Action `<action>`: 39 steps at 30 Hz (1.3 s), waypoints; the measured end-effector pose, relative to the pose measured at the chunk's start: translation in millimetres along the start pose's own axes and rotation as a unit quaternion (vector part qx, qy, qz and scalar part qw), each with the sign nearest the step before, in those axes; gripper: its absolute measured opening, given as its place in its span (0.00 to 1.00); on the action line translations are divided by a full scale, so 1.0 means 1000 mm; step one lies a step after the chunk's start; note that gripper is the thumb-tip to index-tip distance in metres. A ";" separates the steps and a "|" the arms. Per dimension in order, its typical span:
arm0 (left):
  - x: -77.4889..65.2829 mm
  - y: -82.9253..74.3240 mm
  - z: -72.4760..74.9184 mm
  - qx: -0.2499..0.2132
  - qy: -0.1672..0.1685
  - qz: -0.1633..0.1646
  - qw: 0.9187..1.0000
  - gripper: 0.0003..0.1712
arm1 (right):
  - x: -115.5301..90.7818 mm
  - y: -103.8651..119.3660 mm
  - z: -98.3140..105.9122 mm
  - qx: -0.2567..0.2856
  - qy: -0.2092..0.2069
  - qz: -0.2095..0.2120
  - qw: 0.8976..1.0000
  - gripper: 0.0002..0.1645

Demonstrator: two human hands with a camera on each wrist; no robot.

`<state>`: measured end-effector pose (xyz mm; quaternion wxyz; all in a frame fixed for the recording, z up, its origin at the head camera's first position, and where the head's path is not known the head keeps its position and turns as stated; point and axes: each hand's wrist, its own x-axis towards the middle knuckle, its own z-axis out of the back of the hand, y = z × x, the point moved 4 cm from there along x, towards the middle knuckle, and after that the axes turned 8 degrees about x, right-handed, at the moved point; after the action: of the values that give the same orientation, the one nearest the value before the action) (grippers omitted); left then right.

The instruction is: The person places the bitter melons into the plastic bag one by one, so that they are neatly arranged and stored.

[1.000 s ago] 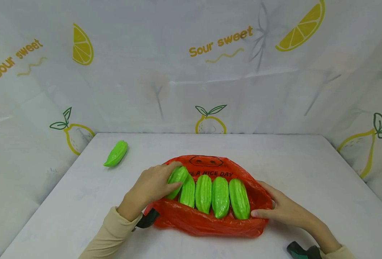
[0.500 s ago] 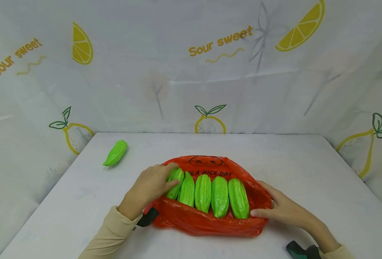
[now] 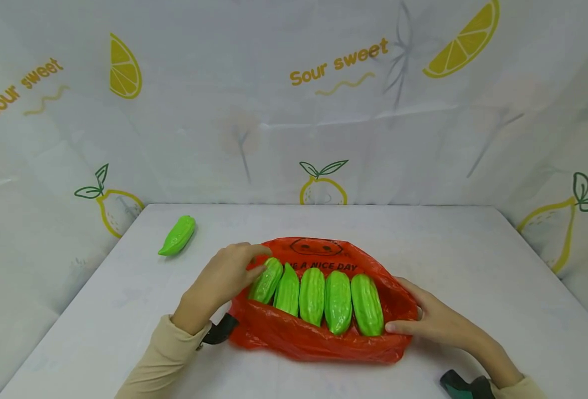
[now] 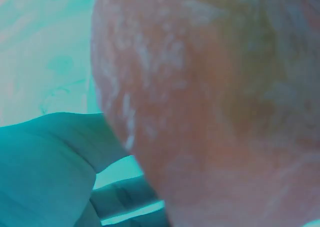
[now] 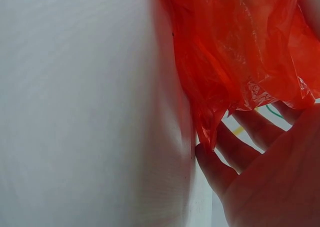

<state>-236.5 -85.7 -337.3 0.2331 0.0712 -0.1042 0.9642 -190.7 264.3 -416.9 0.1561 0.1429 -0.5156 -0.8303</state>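
A red plastic bag (image 3: 318,346) lies mouth-up on the white table, with several green ridged bitter melons side by side in it. My left hand (image 3: 224,277) is at the bag's left rim, fingers extended just over the leftmost bitter melon (image 3: 266,281) and not wrapped round it. In the left wrist view a blurred, oddly coloured bag surface (image 4: 200,97) hides much of that hand. My right hand (image 3: 435,318) holds the bag's right side, thumb at the front rim and fingers behind. The right wrist view shows its fingers (image 5: 237,147) spread against the red plastic.
Another bitter melon (image 3: 178,235) lies on the table (image 3: 398,233) at the back left. A white cloth printed with lemons (image 3: 199,122) hangs behind the table and at its sides. Dark wrist straps show at both wrists.
My left hand has let go of the leftmost bitter melon and drawn back slightly left and up. That bitter melon now lies beside the others. My right hand stays in place.
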 end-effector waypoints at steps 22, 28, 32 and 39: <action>-0.004 0.025 0.019 -0.019 -0.084 0.027 0.996 0.20 | -0.001 0.001 -0.001 0.000 -0.002 -0.006 1.000 0.46; -0.003 0.033 0.021 -0.018 -0.086 0.033 0.996 0.20 | 0.000 0.000 -0.001 0.008 0.000 -0.011 1.000 0.46; -0.002 0.038 0.021 -0.015 -0.093 0.031 0.995 0.20 | 0.000 -0.001 -0.001 0.009 0.000 -0.010 1.000 0.46; -0.001 0.053 0.020 -0.018 -0.099 0.043 0.994 0.20 | 0.001 -0.002 0.000 0.012 0.004 -0.009 1.000 0.46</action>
<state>-258.4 -136.5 -326.5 0.1815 0.1577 -0.1472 0.9594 -191.4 264.7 -419.3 0.1490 0.1523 -0.5238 -0.8248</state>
